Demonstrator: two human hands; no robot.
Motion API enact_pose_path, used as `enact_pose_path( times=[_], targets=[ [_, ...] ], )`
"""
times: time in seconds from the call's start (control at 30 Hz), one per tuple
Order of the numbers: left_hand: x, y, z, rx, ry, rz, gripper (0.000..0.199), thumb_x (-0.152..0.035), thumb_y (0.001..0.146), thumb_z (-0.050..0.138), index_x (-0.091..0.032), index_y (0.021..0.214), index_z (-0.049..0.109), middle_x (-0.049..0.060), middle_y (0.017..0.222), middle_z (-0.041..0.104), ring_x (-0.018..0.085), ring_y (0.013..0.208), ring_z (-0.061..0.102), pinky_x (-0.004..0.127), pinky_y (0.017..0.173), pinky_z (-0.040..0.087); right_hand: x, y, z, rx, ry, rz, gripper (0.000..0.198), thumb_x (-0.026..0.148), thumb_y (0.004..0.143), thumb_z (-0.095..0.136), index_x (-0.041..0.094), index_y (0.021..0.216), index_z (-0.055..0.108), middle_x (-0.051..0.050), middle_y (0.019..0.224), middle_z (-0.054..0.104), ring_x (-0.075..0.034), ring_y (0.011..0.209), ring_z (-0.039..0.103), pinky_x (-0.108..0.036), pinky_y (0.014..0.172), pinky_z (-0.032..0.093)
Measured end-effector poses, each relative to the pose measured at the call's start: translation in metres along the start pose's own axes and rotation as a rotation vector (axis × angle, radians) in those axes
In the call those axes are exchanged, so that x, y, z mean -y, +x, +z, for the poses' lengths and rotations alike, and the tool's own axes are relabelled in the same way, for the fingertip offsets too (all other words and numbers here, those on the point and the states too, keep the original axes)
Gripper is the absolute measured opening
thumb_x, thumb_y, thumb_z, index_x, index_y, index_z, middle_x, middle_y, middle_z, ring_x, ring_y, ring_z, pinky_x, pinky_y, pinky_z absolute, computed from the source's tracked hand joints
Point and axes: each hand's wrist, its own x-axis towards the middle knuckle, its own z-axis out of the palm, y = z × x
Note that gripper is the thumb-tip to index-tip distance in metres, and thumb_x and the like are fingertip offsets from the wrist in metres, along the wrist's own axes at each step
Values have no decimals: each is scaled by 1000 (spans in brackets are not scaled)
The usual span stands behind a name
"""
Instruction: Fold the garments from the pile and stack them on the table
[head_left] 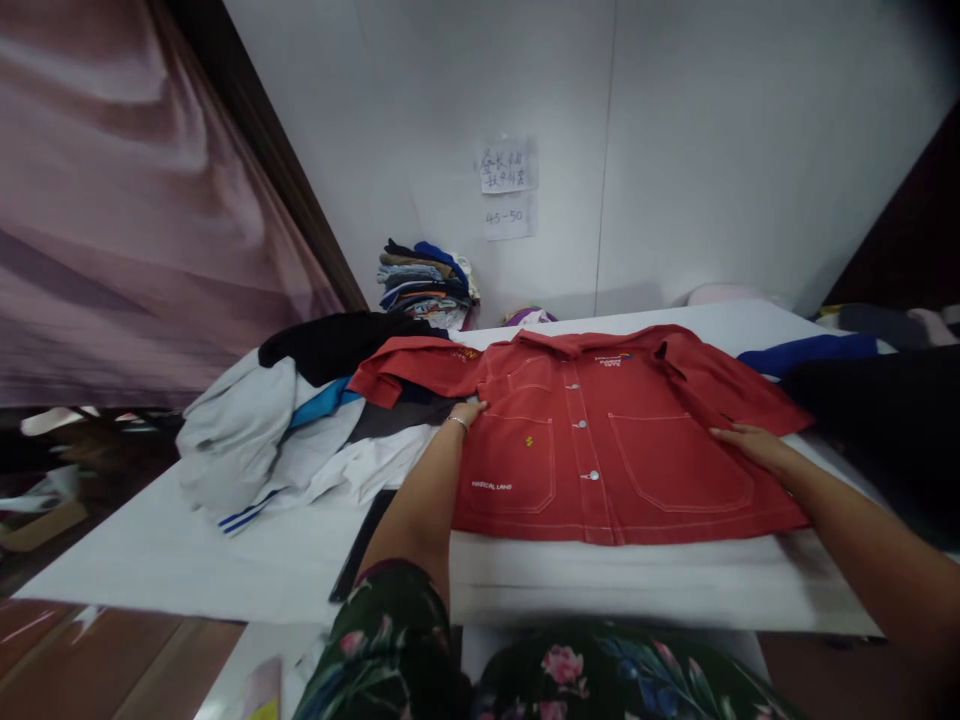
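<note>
A red button-front jacket [581, 450] with white stitching and large patch pockets lies spread on the white-covered table, its hem toward me. At the jacket's left side, just below the sleeve, my left hand [468, 411] is closed on the fabric edge; part of its fingers is hidden. My right hand [754, 442] rests on the other side of the jacket, beside the right sleeve, with its fingers stretched out over the cloth. The left sleeve [420, 365] reaches out over other garments, while the right sleeve [757, 395] slants outward.
Loose grey, white and black clothes [240, 430] are heaped on the left. A folded clothing stack [427, 280] stands by the wall under paper notes [508, 190]. Dark garments [885, 420] lie at right. A dark flat object [364, 550] is beside my left forearm on the table [187, 570].
</note>
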Motion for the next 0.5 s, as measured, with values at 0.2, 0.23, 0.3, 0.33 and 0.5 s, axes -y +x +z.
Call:
enact_pose_path(
  times=[0.2,0.23,0.3,0.33,0.5],
  targets=[
    [29,1,-13,-227,133,-50,21,-29,88,54,-21,106,60,12,116,65,28,115,58,40,94,45,-14,-5,-8,74,-41,-72,40,37,78,64,11,108,69,-15,97,72,-26,83,69,-32,69,54],
    [34,0,-14,-235,148,-67,22,-29,86,55,-20,106,60,13,115,66,30,113,59,41,92,45,-18,-5,-10,94,-95,-102,35,37,77,64,12,101,71,-13,92,73,-26,80,69,-33,68,54],
    [40,1,-14,-240,168,-97,29,-33,84,57,-18,108,59,17,115,67,33,110,61,42,90,46,-24,-3,-11,74,-202,-156,30,36,75,65,14,94,72,-12,87,73,-27,79,69,-33,68,54],
    [41,3,-14,-243,172,-106,33,-36,83,58,-16,109,58,19,116,66,33,110,61,42,90,46,-26,-1,-11,53,-242,-176,31,37,75,65,14,95,72,-12,87,73,-27,80,69,-33,69,53],
    [41,9,-17,-237,157,-108,45,-46,81,57,-12,110,60,20,116,66,31,112,61,36,89,48,-35,7,-6,-15,-442,-268,35,40,79,59,15,99,70,-13,92,73,-27,84,68,-33,73,51]
  ],
)
